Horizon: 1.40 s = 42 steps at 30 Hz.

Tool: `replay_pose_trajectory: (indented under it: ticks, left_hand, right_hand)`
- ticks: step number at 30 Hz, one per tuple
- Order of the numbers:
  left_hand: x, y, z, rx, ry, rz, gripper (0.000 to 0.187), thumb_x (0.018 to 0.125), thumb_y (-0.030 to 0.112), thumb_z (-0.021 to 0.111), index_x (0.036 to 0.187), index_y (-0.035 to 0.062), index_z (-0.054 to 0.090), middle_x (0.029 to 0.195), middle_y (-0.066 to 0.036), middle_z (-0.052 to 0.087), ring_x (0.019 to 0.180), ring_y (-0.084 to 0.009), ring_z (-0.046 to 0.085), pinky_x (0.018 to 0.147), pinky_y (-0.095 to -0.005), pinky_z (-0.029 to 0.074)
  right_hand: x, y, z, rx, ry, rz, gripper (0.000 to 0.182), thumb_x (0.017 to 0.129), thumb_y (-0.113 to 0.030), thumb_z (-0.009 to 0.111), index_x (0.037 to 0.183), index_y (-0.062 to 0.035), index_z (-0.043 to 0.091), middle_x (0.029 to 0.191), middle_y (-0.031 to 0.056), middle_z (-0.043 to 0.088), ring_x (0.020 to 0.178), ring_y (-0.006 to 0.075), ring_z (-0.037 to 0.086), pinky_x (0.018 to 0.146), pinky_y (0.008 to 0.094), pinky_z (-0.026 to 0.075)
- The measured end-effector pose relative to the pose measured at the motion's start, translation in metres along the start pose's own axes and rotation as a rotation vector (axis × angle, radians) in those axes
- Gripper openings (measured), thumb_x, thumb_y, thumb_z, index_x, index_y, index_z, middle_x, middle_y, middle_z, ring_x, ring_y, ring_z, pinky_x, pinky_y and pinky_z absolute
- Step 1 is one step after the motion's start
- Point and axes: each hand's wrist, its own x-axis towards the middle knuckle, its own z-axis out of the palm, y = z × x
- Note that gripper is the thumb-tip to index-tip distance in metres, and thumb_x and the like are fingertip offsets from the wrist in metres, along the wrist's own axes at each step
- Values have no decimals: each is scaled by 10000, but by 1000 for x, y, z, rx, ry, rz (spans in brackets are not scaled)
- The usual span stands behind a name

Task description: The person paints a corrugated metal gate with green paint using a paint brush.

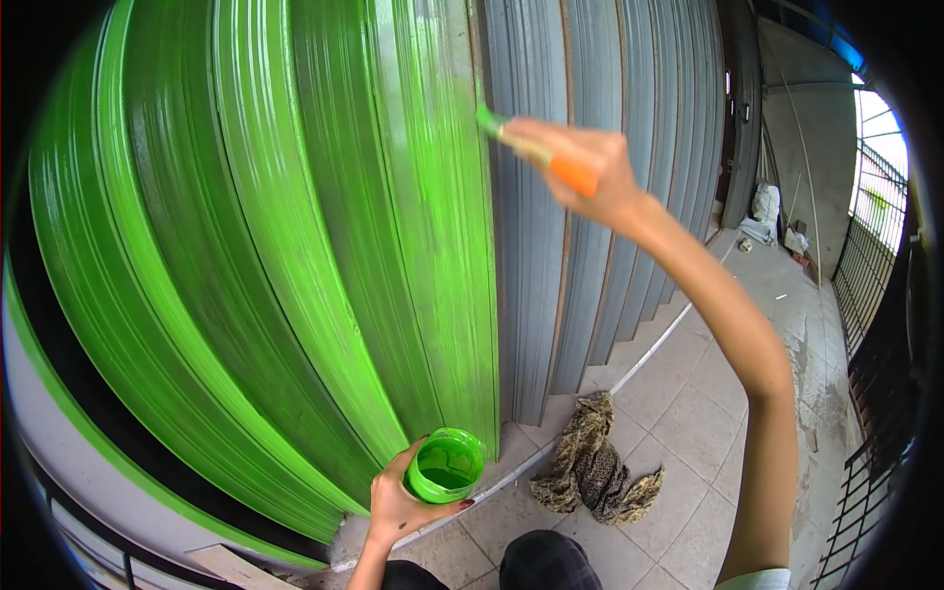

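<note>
My right hand (595, 172) is closed around a paintbrush (531, 147) with an orange handle end. Green paint coats its bristles, which are at the edge of a green-streaked panel of the folding metal door (433, 216). Grey shows through thinly near the top of that panel. Low in front of the door, my left hand (398, 506) is wrapped round an open paint cup (447, 467), smeared green outside and holding green paint. Panels on the left are green; those to the right are bare grey metal (526, 197).
A crumpled patterned cloth (595, 467) lies on the tiled floor (688, 423) near my knees (546, 560). Along the door's foot runs a pale floor track (654, 344). A white sack (765, 204) stands at the far end, and a barred gate (870, 216) is at right.
</note>
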Motion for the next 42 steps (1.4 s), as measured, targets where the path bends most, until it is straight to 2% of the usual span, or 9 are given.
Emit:
replay_pose_trajectory:
  ticks: [10,15,17,22,28,30,34,37,42]
  left_hand:
    - [-2,7,-4,-1,-10,16,903,480,364,934,1223,-23,599,1086,-163,691,993,-268,690,895,-368,533]
    - [-3,10,-7,-4,-7,-5,913,482,364,935,1234,-23,592,1110,-171,684,1018,-274,682,907,-368,527]
    - [-3,10,-6,-6,-5,-18,917,483,370,934,1236,-25,591,1121,-173,680,1027,-275,679,912,-370,525]
    - [-3,1,-1,-21,5,-9,936,482,381,932,1247,-32,585,1128,-182,675,1023,-284,679,916,-372,522]
    - [-5,9,-9,-62,-13,-13,942,482,365,928,1259,-37,578,1127,-189,673,1012,-282,682,908,-364,526]
    - [-6,11,-13,-64,-17,-14,944,481,360,927,1261,-40,576,1123,-190,674,1010,-279,683,903,-363,528]
    - [-8,6,-11,-53,-12,-15,944,480,365,927,1262,-31,578,1113,-188,678,1006,-278,685,903,-366,530]
    - [-7,0,-10,-43,-13,-10,941,482,375,928,1259,-29,581,1108,-181,681,1000,-281,687,904,-368,531]
    - [-3,3,-12,-81,-40,-49,927,478,362,933,1240,-41,593,1114,-164,692,1029,-257,682,932,-351,512]
  right_hand:
    - [-199,-194,25,454,-530,55,331,776,27,574,1104,-5,601,1030,192,697,808,294,719,462,292,589]
    - [-62,-87,12,270,-254,189,395,751,27,686,1127,-91,671,1081,114,709,921,257,717,716,319,635]
    - [11,-37,4,38,35,12,350,708,11,703,1042,-87,662,1024,106,722,768,229,725,579,302,608]
    - [111,25,4,-197,125,-180,296,763,39,632,1017,-109,663,961,32,734,692,178,712,467,288,555]
    - [7,-96,39,34,-366,-284,149,880,-98,601,996,-12,637,870,154,716,739,248,722,568,306,613]
    - [-39,-130,38,253,-764,-245,195,830,-32,613,1019,9,636,923,203,711,748,272,723,587,317,628]
    - [7,-86,39,285,-620,-25,405,650,76,596,1034,-41,647,908,163,720,587,218,681,462,310,566]
    - [92,-8,33,109,-269,-11,235,817,29,595,1003,-91,673,549,49,615,406,100,501,347,263,374]
    - [190,102,-8,-256,103,-55,181,857,-121,676,1032,-164,691,705,44,704,555,189,661,525,310,530]
